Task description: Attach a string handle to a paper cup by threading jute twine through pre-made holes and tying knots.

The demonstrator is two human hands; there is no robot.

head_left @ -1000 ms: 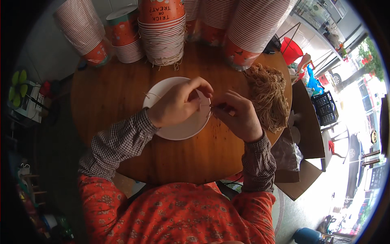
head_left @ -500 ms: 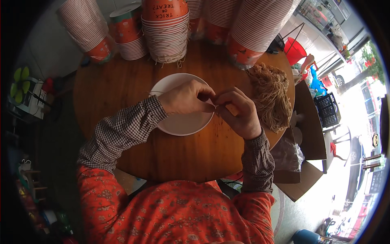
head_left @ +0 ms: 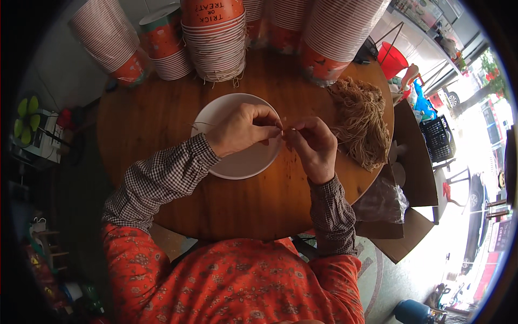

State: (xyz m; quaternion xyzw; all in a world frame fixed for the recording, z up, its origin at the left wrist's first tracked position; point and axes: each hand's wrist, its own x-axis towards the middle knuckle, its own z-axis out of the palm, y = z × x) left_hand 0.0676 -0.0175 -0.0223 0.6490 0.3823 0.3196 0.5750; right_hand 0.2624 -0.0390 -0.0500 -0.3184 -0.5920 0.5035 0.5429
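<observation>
A white round paper bucket [head_left: 237, 164], seen from above, stands on the table in front of me, partly covered by my hands. A thin strand of twine [head_left: 202, 123] shows at its left rim. My left hand [head_left: 250, 128] is over the bucket, thumb and fingertips pinched together at its right rim. My right hand [head_left: 313, 141] meets it there, also pinching, with a short light end of twine between the fingertips. The exact form of the twine at the fingertips is too small to make out. To the right lies a loose tan twine bundle [head_left: 362, 123].
Stacked orange-and-white paper buckets [head_left: 214, 48] with twine strands stand at the table's far side, beside plastic-wrapped stacks [head_left: 337, 38]. Right of the round wooden table [head_left: 232, 208] are an open cardboard box [head_left: 413, 162], a black crate [head_left: 437, 139] and a red bucket [head_left: 392, 59].
My right hand has turned more upright and shifted slightly left and its fingertips have drawn a little apart from the left hand's. The bucket appears slightly left and higher.
</observation>
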